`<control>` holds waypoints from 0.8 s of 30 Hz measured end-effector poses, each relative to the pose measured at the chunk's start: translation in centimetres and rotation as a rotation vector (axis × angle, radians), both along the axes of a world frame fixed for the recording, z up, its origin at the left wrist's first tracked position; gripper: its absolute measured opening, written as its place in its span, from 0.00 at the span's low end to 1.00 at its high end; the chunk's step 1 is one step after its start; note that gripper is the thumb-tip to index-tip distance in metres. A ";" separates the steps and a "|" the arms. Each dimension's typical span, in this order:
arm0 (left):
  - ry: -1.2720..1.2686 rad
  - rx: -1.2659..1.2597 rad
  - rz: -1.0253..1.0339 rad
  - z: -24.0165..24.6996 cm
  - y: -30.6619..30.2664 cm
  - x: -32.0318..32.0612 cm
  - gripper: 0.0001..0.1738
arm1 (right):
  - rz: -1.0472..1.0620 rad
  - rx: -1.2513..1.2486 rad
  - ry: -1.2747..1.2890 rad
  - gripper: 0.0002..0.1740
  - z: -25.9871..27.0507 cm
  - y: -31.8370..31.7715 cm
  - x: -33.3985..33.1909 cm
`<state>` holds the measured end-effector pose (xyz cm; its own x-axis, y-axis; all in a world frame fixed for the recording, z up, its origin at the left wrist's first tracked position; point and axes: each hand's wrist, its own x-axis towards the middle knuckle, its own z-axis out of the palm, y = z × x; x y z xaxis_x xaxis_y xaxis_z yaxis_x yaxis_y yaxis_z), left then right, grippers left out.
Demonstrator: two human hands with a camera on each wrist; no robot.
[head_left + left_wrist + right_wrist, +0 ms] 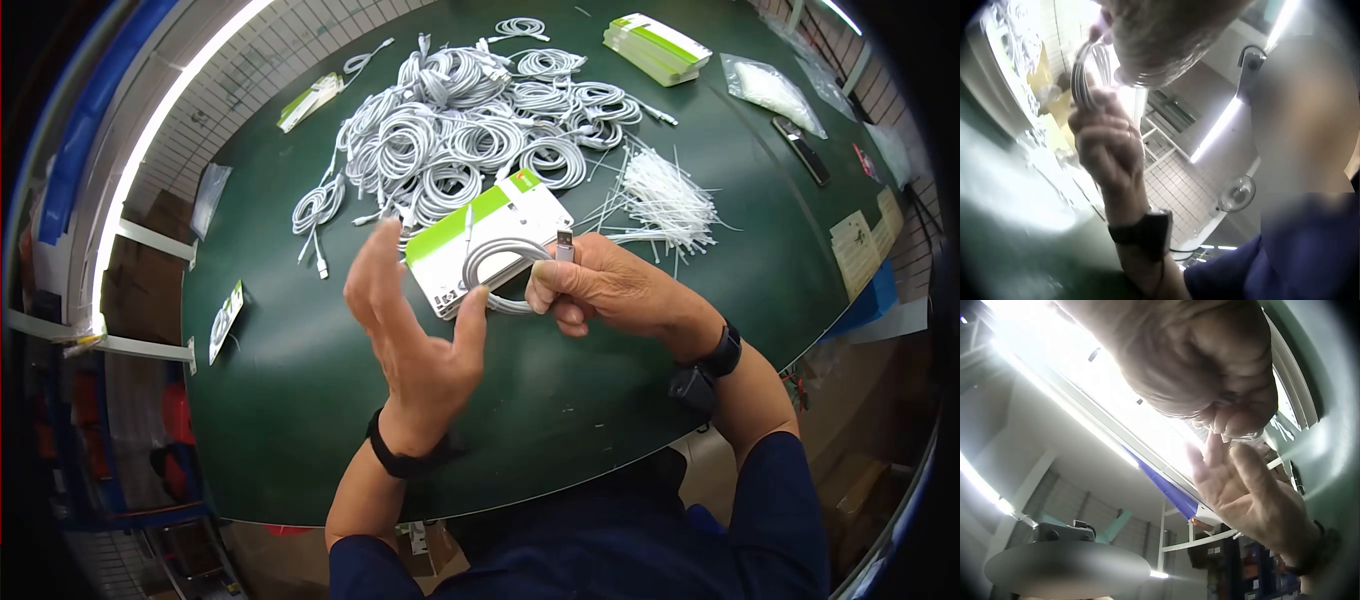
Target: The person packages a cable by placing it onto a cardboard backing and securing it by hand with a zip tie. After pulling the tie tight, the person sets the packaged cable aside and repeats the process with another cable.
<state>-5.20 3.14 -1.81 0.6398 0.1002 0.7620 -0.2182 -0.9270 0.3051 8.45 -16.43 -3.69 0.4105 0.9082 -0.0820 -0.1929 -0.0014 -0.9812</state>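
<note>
Over stacked packs (440, 265) at the middle of the bench (280, 430), the right hand (605, 285) pinches a coiled cable (508, 246) beside its plug (565, 246), presumably to keep the loops gathered, while the left hand (415, 320) is spread, thumb at the coil's left edge.

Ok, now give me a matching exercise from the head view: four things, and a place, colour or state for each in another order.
Things
1. Looped cable
2. White ties
3. Table
4. Clear bag

Places, colours, states
A. Dark green
B. Filled with something white
C. Held in the right hand
D. Loosely heaped, right of the cable pile

Right pairs: 1-C, 2-D, 3-A, 4-B
</note>
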 end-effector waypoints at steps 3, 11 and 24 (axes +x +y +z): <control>0.171 -0.014 -0.220 -0.2 -2.3 -0.3 0.49 | -0.026 0.121 0.231 0.24 0.5 0.0 -0.3; 0.322 -0.190 -0.340 -1.7 -4.2 1.0 0.47 | -0.047 0.069 0.281 0.19 -0.3 -0.4 0.5; 0.009 -0.136 -0.507 -1.9 -1.4 1.5 0.20 | -0.179 0.078 0.122 0.35 2.2 -0.2 0.1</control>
